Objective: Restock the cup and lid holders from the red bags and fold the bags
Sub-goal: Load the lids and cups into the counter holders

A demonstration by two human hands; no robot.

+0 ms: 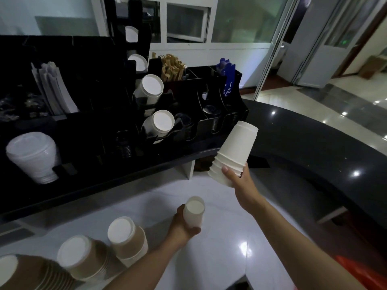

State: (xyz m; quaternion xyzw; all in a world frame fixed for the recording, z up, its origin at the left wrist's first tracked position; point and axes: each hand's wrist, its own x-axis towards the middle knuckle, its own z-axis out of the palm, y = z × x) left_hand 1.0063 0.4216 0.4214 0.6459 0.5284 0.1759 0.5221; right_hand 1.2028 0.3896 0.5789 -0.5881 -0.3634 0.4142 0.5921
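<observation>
Cups (234, 155), stacked upside down, sit clamped in the right hand (243, 181), just right of the holder (184, 114). Left hand (182, 225) grips one cup (193, 212) below. Tilting the stack could let outer cups slide off.

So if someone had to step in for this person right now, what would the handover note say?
Right hand grips a stack of white cups, raised near the black holder.
Left hand holds a smaller white cup stack.
Done: two holder slots show white cups.
Left: load both held stacks, then the brown cup stacks on the counter; fold the red bag at lower right.
</observation>
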